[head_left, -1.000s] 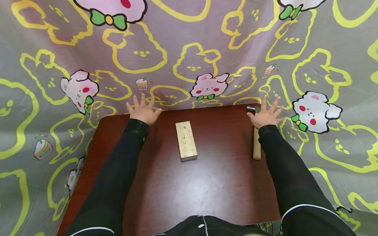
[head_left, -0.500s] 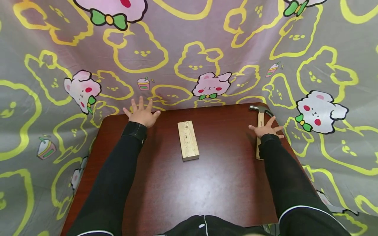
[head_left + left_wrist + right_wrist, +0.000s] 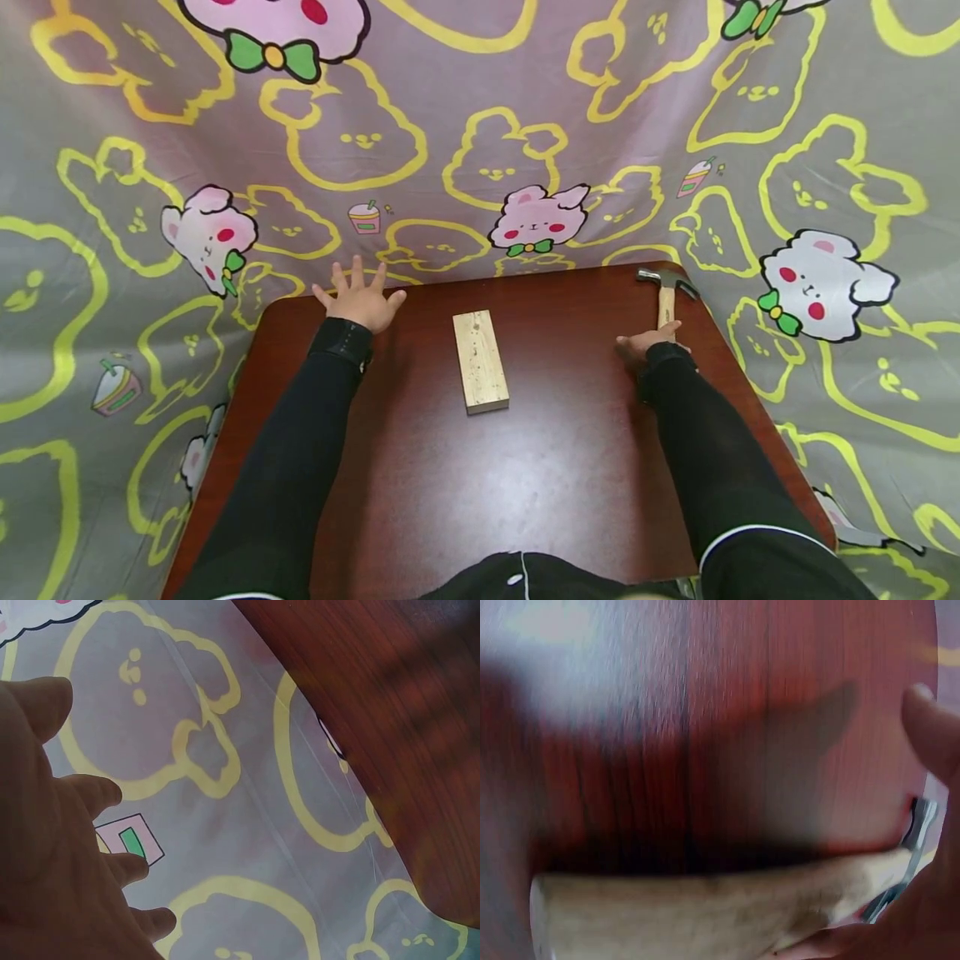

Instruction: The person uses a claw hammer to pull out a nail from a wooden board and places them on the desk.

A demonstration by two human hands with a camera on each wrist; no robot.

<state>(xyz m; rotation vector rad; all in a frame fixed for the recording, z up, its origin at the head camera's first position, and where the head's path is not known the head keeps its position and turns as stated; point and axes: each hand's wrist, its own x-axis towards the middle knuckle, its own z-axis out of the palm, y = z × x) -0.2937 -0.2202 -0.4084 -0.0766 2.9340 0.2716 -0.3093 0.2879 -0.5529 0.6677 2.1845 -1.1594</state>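
Observation:
A claw hammer [image 3: 666,305] lies on the right side of the table, its metal head toward the far edge. My right hand [image 3: 647,343] is over its wooden handle [image 3: 697,911]. In the right wrist view the thumb [image 3: 928,735] stands apart from the handle, while other fingers are beside it, partly hidden. My left hand [image 3: 362,302] is held up near the far left edge with fingers spread and nothing in it. A pale rectangular wood block [image 3: 480,362] rests flat on the table between the hands, touched by neither.
The dark red-brown table [image 3: 555,433] has rounded far corners. A patterned cloth [image 3: 450,83] with yellow outlines and cartoon animals hangs behind it and at both sides. My torso is at the near edge.
My right hand has come back and down from near the hammer's head to its handle, its fingers lowering from spread. The left hand stays nearly in place. Hammer and block have not visibly moved.

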